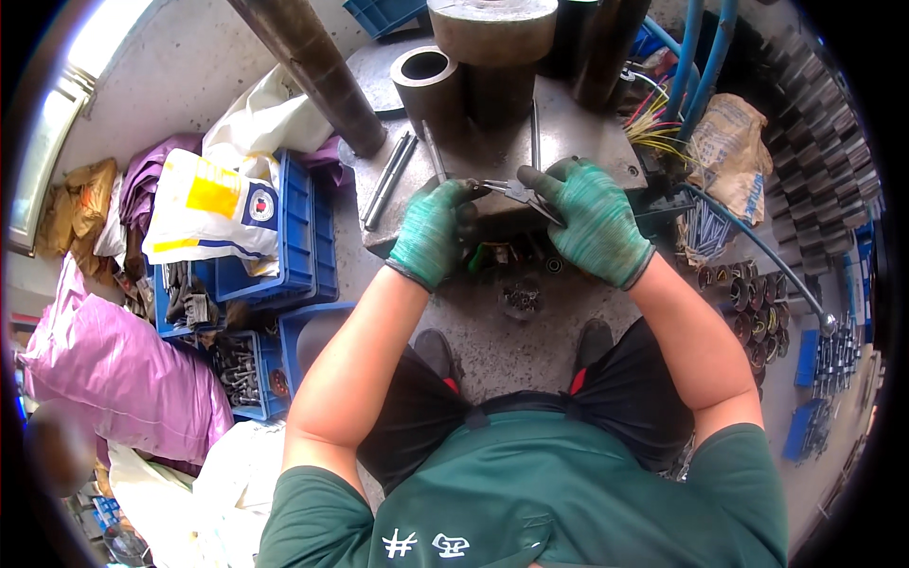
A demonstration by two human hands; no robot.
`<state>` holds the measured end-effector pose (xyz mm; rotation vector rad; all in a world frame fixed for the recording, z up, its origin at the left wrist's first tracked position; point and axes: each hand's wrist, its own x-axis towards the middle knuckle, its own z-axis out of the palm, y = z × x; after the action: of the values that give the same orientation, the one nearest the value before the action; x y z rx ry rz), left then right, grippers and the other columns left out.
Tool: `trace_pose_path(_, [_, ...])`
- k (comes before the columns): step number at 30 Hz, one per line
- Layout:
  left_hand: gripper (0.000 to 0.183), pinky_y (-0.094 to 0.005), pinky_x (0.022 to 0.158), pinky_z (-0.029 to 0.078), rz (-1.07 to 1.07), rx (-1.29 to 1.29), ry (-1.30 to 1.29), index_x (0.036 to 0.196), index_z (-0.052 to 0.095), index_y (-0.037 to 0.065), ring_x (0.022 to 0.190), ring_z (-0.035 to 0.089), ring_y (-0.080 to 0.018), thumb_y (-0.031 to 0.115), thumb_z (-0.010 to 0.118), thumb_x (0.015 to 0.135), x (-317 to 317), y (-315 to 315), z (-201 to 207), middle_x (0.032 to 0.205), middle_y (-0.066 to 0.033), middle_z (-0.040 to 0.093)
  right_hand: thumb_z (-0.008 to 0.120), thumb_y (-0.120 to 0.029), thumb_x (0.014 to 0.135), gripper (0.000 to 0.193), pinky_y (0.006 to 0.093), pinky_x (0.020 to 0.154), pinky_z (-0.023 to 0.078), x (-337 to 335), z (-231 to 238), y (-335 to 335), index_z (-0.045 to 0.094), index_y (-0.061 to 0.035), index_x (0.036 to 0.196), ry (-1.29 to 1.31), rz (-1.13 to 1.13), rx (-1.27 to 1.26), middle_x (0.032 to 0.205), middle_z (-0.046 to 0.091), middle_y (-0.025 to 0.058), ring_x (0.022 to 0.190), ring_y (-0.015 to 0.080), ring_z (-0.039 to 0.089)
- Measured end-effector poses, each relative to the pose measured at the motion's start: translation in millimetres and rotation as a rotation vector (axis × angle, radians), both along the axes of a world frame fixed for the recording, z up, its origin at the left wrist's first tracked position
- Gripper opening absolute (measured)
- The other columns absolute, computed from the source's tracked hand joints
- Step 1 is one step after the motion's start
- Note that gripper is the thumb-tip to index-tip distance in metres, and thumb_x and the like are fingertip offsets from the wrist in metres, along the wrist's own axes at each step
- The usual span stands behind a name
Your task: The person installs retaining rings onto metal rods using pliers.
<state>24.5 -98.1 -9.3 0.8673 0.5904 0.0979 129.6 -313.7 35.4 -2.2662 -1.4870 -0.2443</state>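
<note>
My right hand, in a green work glove with dark fingertips, is closed round a pair of pliers. The jaws point left, toward my left hand, which wears a matching glove. Its thumb and forefinger pinch together at the jaw tips; a small dark piece seems to be there, too little to make out. A thin metal rod rises just beyond my left fingers, and whether they touch it I cannot tell. Another slim rod stands upright beyond my right hand. Both hands are over the near edge of a steel block.
Several metal rods lie on the block's left side, near a hollow steel cylinder. Thick columns rise behind. Blue crates and a purple sack stand left. A carton of bolts and coloured wires lie right.
</note>
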Motion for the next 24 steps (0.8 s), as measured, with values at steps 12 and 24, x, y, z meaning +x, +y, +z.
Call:
trace_pose_path(12, [0.006,-0.0217,0.048,0.038,0.022,0.009,-0.048,0.102,0.06,0.006,0.061,0.049,-0.0087,0.011,0.06,0.1,-1.1,-4.0,1.4,0.091,-0.0067,0.065,0.077,-0.004,0.075,0.06,0.0451,0.086,0.055,0.6,-2.2,6.6,0.07,-0.0098,0.134,-0.015,-0.005,0.002,0.103,0.068,0.0146,0.098,0.0356,0.064])
trace_pose_path(24, [0.005,-0.022,0.048,0.039,0.022,0.003,-0.063,0.106,0.058,0.007,0.061,0.048,-0.0085,0.009,0.058,0.101,-1.5,-2.5,-0.7,0.095,-0.0084,0.065,0.077,-0.004,0.077,0.058,0.0456,0.086,0.055,2.3,-5.9,6.4,0.069,-0.0099,0.135,-0.016,0.002,-0.039,0.103,0.068,0.0146,0.097,0.0358,0.064])
